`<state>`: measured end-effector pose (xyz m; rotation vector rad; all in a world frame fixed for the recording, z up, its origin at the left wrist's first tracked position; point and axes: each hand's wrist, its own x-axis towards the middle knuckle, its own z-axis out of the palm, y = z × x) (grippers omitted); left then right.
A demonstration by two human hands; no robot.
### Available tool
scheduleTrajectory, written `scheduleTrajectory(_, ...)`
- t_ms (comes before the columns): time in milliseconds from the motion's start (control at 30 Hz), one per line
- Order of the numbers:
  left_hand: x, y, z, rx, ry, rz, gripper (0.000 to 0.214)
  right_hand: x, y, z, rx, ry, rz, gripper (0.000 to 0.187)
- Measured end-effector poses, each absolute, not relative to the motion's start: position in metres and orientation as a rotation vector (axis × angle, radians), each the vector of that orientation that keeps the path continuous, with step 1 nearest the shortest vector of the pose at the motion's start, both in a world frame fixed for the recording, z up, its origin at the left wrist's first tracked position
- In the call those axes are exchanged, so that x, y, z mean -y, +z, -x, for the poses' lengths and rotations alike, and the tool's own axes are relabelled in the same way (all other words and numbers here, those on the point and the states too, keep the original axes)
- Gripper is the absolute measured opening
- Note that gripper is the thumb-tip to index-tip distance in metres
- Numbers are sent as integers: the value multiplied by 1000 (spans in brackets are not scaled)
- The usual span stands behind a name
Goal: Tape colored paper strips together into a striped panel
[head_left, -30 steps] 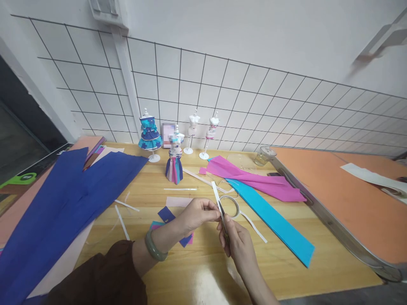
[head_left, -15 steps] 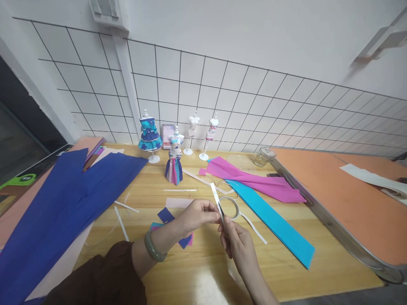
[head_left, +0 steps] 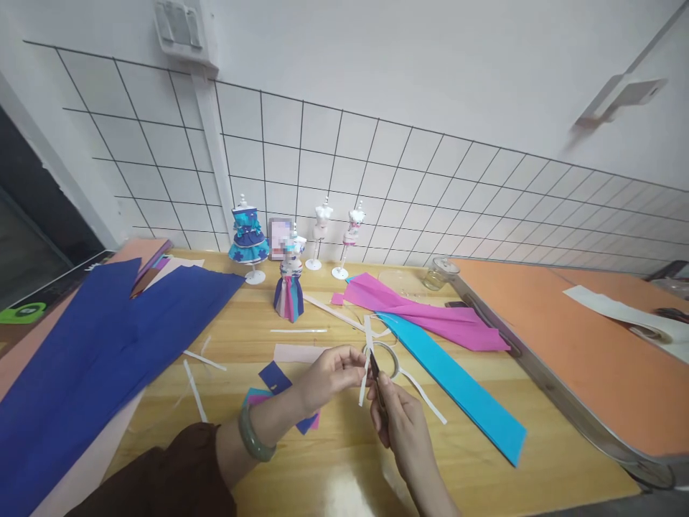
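My left hand (head_left: pixel 331 377) pinches a narrow white strip (head_left: pixel 368 330) that stands upright above the fingers and hangs down below them. A pair of dark-bladed scissors (head_left: pixel 375 368) is gripped in my right hand (head_left: pixel 401 424), its tips up against the strip by the left fingertips; the handles are mostly hidden in the palm. Just behind the hands lies a roll of white tape (head_left: pixel 397 363) with a loose tail running right. Under my left forearm are small blue (head_left: pixel 274 377), pink and turquoise paper pieces, partly covered.
Dress forms stand at the back: one in a blue ruffled dress (head_left: pixel 248 233), one in a striped skirt (head_left: pixel 289 298), two barer. Dark blue sheets (head_left: pixel 177 309) cover the left. Magenta (head_left: pixel 420 309) and turquoise strips (head_left: pixel 457 380) lie right, near a glass jar (head_left: pixel 438 274) and an orange surface (head_left: pixel 581 359).
The white strip now shows a length hanging below my left fingers, and the scissor blades have shifted to its right side. The whole view has tilted slightly.
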<state>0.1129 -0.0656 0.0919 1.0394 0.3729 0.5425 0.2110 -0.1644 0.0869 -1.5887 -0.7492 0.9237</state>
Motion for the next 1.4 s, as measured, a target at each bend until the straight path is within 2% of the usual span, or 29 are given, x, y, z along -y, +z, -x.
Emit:
scheduleTrajectory(167, 72, 93, -112, -399, 646, -1240, 24, 163, 89, -213, 718, 929, 1577, 49)
scheduleTrajectory(467, 64, 88, -113, -428, 622, -1104, 26, 165, 89, -209, 696, 957, 1531, 51)
scheduleTrajectory(867, 59, 97, -111, -546, 688, -1209, 24, 166, 89, -202, 736, 991, 1552, 48)
scheduleTrajectory(1067, 56, 92, -112, -582, 712, -1262, 26, 166, 85, -203, 810, 955, 1596, 54)
scheduleTrajectory(1400, 56, 95, -113, -622, 741, -1372, 22, 168, 77, -206, 872, 807, 1683, 50)
